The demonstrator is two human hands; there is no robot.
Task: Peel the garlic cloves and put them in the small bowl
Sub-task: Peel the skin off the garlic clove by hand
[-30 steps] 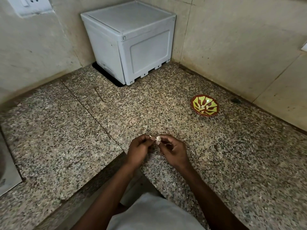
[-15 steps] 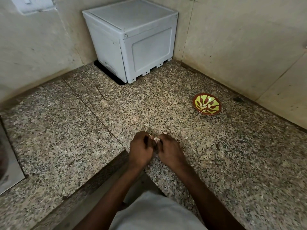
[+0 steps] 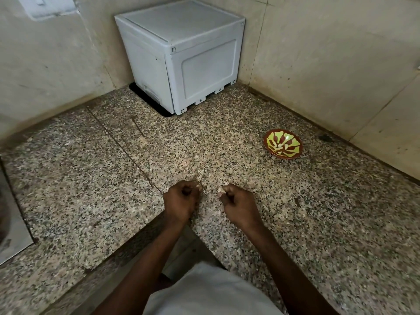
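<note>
Both my hands hover low over the granite counter (image 3: 227, 142), a small gap between them. My right hand (image 3: 238, 202) has its fingers curled and pinches a small pale garlic clove (image 3: 220, 190) at its fingertips. My left hand (image 3: 181, 197) is curled too, with a tiny pale scrap of garlic skin (image 3: 199, 186) at its fingertips. The small bowl (image 3: 268, 148), red-brown with a yellow-green pattern, stands on the counter to the far right of my hands. I cannot tell pale cloves from the pattern inside it.
A white plastic box (image 3: 181, 53) stands in the corner against the tiled walls. A steel sink edge (image 3: 11, 226) shows at the far left. The counter's front edge cuts in around my white-clothed body (image 3: 204, 292).
My hands, pressed together on the clove half a second ago, have pulled apart. The clove stays with the right hand and the scrap of skin with the left.
</note>
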